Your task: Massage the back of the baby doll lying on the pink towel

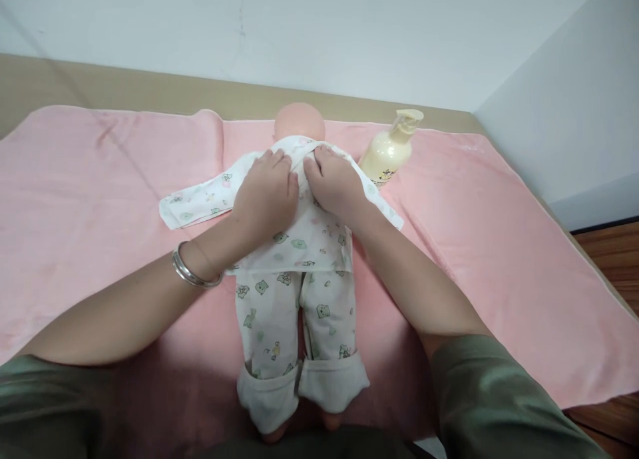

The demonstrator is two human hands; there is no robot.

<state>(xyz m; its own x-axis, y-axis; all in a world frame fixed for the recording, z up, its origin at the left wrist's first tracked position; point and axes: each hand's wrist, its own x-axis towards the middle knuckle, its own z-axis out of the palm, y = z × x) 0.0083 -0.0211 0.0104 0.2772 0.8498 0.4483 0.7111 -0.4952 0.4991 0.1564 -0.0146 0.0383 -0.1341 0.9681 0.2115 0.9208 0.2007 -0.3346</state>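
Note:
A baby doll (299,121) lies on its back or front, I cannot tell which, with its smooth head at the far end. It wears a white printed baby shirt (299,243) and matching trousers (269,319) with turned-up cuffs. My left hand (267,189) rests on the upper part of the shirt, fingers laid along the cloth and thumb beside them. Close by, my right hand (337,179) has its thumb and fingers closed at the overlapping edge of the shirt near the neck. Both sleeves stretch out sideways; the right one is partly behind my wrist.
A cream pump bottle (389,150) stands beyond my right hand. Under everything lies a pink blanket (110,246), spread over a beige surface (150,90) against a white wall (309,33). Brown wood (612,259) shows at the right edge.

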